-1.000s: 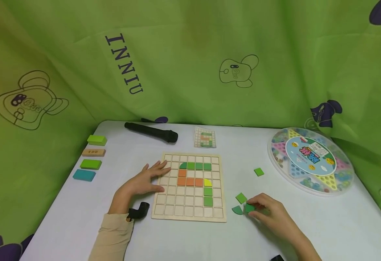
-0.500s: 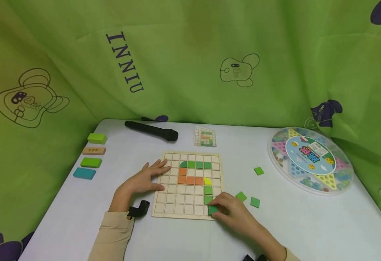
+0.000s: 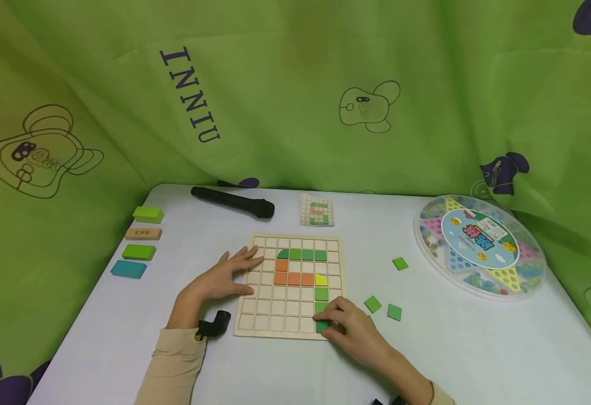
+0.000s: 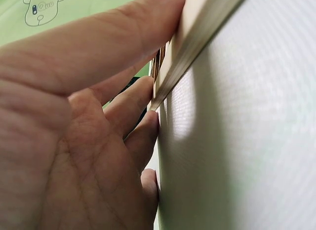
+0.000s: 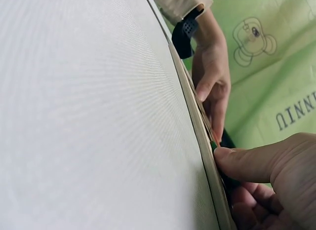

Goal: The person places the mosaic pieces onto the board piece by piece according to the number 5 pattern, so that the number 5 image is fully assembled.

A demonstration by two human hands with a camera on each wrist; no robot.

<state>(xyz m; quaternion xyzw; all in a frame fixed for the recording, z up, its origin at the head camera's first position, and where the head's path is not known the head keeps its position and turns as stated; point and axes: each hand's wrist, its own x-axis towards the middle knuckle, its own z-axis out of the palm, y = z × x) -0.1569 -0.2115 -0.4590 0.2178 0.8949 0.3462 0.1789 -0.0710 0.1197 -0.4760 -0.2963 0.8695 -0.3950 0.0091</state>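
Observation:
A wooden grid board (image 3: pixel 277 307) lies on the white table, with green, orange and yellow tiles set in some of its cells. My left hand (image 3: pixel 222 278) rests along the board's left edge, fingers spread and extended; the left wrist view has the thumb (image 4: pixel 123 37) at the board's side. At the lower right, my right hand (image 3: pixel 356 332) pinches a dark green tile (image 3: pixel 321 326) over a bottom-row cell, below the column of lighter green tiles. The fingers cover part of this tile. In the right wrist view the thumb (image 5: pixel 242 161) is at the board's edge.
Loose green square tiles (image 3: pixel 394 313) lie right of the board, one piece mostly hidden behind my right hand. A pattern card (image 3: pixel 317 210) and a black microphone (image 3: pixel 232 201) lie behind the board. A round marble game case (image 3: pixel 480 253) is at right, several blocks (image 3: pixel 139 252) at left.
My right hand has picked up the dark green tile from beside the board and carried it left to the bottom row. My left hand has stayed at the board's left edge.

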